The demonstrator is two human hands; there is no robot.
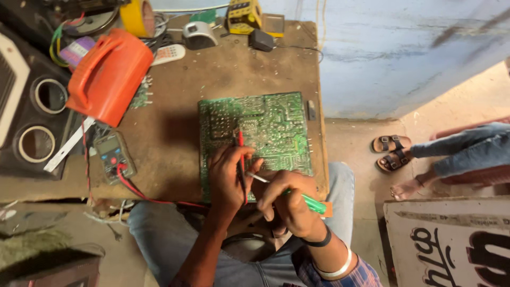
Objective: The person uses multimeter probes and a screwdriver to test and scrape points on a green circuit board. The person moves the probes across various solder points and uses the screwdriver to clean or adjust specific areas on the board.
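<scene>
I see a green circuit board (255,135) speckled with silver solder dots on a worn brown desk (175,127). A red probe (241,159) crosses it, beside a green-handled tool (308,202). Far left sits an orange case (109,74), a yellow tape roll (137,16), and a grey-blue multimeter (113,155).

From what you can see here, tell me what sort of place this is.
Probably a small electronics repair shop. A green circuit board lies on a worn workbench, the left hand holds red and black probes to it, and a multimeter sits nearby.
</scene>
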